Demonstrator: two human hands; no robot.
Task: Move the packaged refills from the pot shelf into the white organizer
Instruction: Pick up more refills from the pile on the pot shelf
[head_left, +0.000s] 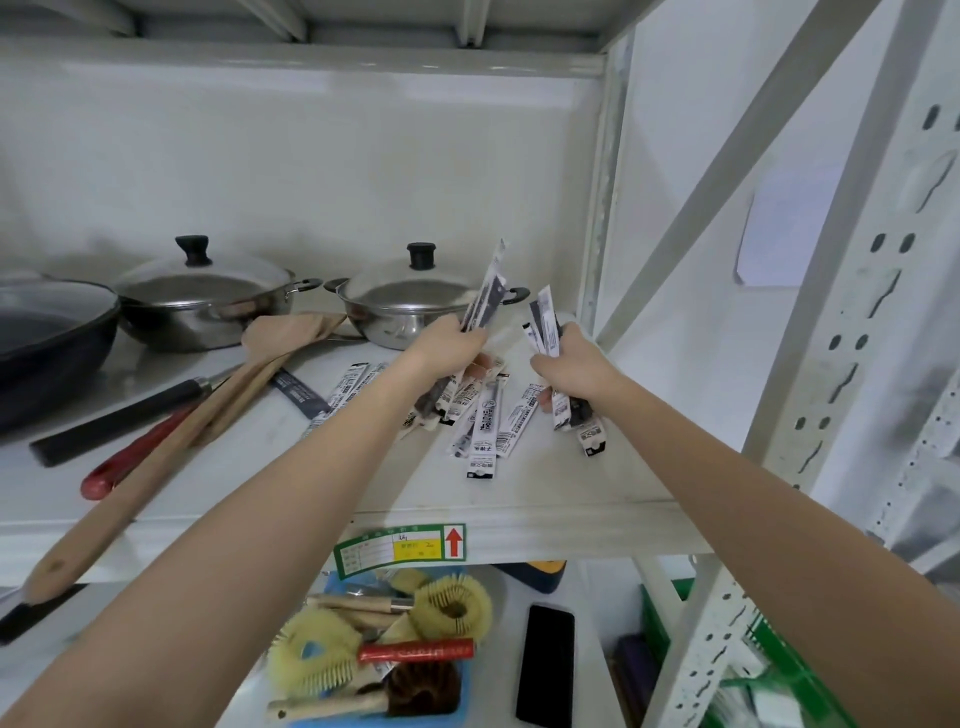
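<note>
Both my forearms bare, no sleeves in view. No watch, rings or gloves on my left hand (447, 345) or right hand (569, 364).

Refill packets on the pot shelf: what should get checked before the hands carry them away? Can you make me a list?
1. Left hand grips a bunch of refill packets: ok.
2. Right hand grips its own bunch: ok.
3. All packets picked up: not ok, loose packets lie on the pot shelf under the hands.
4. More strays: not ok, some packets lie beside the left forearm.
5. Lidded pot close behind the left hand's bunch, clear for lifting: cannot tell.
6. White organizer ready: cannot tell, it is not in view.
</note>
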